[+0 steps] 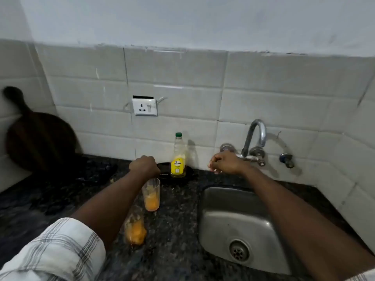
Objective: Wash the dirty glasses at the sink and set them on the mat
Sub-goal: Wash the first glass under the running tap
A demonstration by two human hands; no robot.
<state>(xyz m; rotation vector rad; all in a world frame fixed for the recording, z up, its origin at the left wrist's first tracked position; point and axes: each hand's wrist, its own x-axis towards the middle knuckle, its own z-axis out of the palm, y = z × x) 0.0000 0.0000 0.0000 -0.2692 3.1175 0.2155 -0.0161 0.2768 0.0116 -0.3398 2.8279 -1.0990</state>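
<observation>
Glasses (151, 194) stand mid-frame on the surface (178, 230), left of the sink (213, 199); my left forearm (just beside them) could topple one. Left hand (144, 166) and right hand (223, 162) are curled; whether they hold anything, I cannot tell.

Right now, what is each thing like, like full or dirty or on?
Far glass, standing, orange dregs inside.
Near glass, standing, orange dregs inside.
Bottle, upright, cap on.
Tap, no water running.
Sink, no glass in it.
Left hand, curled beside the bottle; grip unclear.
Right hand, curled by the tap knob; grip unclear.
</observation>
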